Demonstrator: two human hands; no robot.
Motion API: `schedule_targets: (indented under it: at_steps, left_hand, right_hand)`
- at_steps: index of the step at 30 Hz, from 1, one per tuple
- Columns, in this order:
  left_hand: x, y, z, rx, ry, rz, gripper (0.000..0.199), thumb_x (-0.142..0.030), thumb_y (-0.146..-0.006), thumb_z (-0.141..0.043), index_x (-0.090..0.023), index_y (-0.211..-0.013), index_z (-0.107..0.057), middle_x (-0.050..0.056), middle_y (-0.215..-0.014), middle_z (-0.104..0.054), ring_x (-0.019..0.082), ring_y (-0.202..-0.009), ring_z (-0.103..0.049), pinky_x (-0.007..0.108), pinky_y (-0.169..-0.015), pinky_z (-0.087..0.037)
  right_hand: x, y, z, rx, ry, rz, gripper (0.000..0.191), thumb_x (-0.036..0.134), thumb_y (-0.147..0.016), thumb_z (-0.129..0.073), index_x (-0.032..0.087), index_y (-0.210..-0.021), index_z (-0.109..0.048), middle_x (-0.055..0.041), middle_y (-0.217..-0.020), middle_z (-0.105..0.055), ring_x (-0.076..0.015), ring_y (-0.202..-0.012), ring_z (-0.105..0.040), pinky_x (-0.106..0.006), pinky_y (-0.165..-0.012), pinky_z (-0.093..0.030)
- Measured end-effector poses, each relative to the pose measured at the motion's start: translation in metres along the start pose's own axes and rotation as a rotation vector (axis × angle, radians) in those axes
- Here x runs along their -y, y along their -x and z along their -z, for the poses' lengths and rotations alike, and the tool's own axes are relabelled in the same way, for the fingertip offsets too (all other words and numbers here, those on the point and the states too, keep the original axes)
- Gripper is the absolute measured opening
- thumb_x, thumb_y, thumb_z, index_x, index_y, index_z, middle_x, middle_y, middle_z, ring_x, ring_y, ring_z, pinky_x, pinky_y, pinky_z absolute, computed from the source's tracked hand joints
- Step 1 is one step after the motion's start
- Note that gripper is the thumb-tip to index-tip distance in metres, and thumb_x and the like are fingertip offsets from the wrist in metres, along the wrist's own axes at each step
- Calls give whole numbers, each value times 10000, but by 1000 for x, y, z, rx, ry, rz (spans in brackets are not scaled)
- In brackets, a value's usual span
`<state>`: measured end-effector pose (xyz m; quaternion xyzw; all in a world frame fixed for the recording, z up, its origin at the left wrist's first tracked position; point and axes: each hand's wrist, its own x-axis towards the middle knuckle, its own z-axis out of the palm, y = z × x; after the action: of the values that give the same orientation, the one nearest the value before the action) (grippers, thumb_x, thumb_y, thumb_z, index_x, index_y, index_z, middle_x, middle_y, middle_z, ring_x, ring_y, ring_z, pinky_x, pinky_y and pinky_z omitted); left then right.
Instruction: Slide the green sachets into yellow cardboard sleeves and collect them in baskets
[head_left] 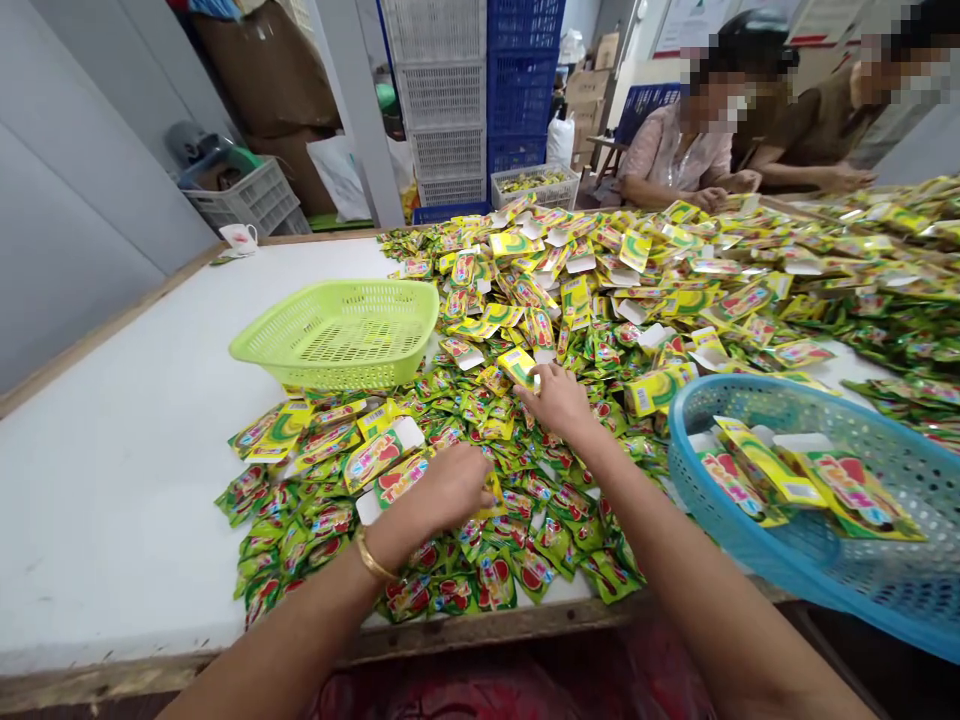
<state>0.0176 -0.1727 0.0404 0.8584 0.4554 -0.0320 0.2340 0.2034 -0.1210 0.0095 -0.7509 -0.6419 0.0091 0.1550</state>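
My right hand [559,400] reaches over the heap with its fingers closed on the end of a small yellow carton [516,366]. Nearer to me, my left hand [457,485] is curled shut, a gold bangle [375,558] on its wrist. A bit of yellow shows by its fingertips, but what it grips is mostly hidden. Beside that hand lie printed cartons [384,455], some with white end flaps open. Green sachets [495,580] with red fruit pictures spread under and around both hands.
A lime-green basket [337,375] stands behind the sachets at left. At right, a blue basket [750,550] holds several cartons and overhangs the table's wooden edge [525,622]. Cartons [675,300] pile up farther back. Two people [679,160] sit across the table; crates [442,100] are stacked behind.
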Motion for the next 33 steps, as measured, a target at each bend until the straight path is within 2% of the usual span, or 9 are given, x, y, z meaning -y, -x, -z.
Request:
schedule_targets:
  at_steps: [2, 6, 12, 16, 20, 24, 26, 29, 33]
  left_hand:
    - [-3, 7, -14, -10, -144, -4, 77, -108, -743, -580, -160, -762, -632, 111, -881, -622, 268, -893, -567, 361, -785, -454]
    - [-3, 8, -31, -26, -289, 28, 307, -62, -752, -518, -179, -1021, -611, 145, -1071, -582, 289, -1025, -536, 376, -813, -466]
    - [-5, 19, -28, -6, -240, 44, 358, -57, -755, -519, -118, -1106, -558, 151, -1036, -617, 286, -1026, -538, 396, -874, -447]
    - [-1, 29, -25, 20, -111, 59, 182, -137, -777, -557, -145, -951, -607, 134, -1039, -626, 272, -1042, -544, 376, -917, -422]
    - [7, 30, -19, -111, 182, 95, 107, -201, -807, -532, -179, -893, -591, 77, -934, -643, 236, -921, -598, 341, -822, -457]
    - [12, 21, -18, -299, 737, 233, 227, -343, -798, -533, -192, -968, -542, 2, -754, -587, 181, -640, -614, 267, -546, -481]
    - [14, 14, -21, -333, 916, 263, 285, -378, -773, -555, -188, -982, -521, -23, -724, -554, 145, -491, -586, 226, -418, -422]
    - [17, 6, -26, -376, 919, 300, 287, -360, -765, -561, -182, -985, -511, -50, -679, -531, 121, -361, -549, 202, -353, -344]
    - [18, 8, -23, -433, 849, 324, 288, -320, -769, -553, -175, -1012, -503, -71, -622, -533, 132, -372, -575, 205, -393, -358]
  right_hand:
    - [2, -4, -4, 6, -4, -8, 311, 394, -834, -552, 161, -1038, -572, -140, -1046, -613, -282, -990, -534, -377, -790, -411]
    - [-1, -1, -4, -54, -12, 4, 249, 310, -772, -617, 168, -970, -563, -114, -941, -627, -264, -943, -535, -363, -791, -398]
    - [-15, 44, 9, -206, -134, 95, 456, 304, -785, -567, 144, -1201, -470, -121, -1092, -577, -239, -1015, -526, -359, -871, -416]
    - [-26, 80, 11, -298, -402, 148, 556, 372, -785, -558, 157, -1285, -444, -131, -1113, -549, -246, -1032, -531, -403, -888, -441]
    - [-23, 101, 16, -94, -854, -158, 669, 470, -703, -636, 180, -1279, -455, -111, -1106, -589, -255, -991, -585, -430, -853, -484]
    - [2, 129, 23, 268, -1478, -616, 771, 534, -783, -555, 249, -1413, -214, -94, -1080, -626, -197, -738, -670, -358, -658, -544]
    - [14, 147, 22, 434, -1571, -657, 756, 524, -809, -523, 239, -1424, -189, -104, -1066, -639, -183, -693, -673, -340, -637, -541]
    - [21, 166, 20, 481, -1300, -351, 581, 470, -828, -496, 207, -1337, -398, -90, -966, -664, -178, -659, -649, -315, -572, -514]
    - [8, 153, 21, 7, -515, 171, 377, 284, -857, -432, 183, -1199, -553, -119, -1059, -634, -244, -956, -593, -405, -805, -473]
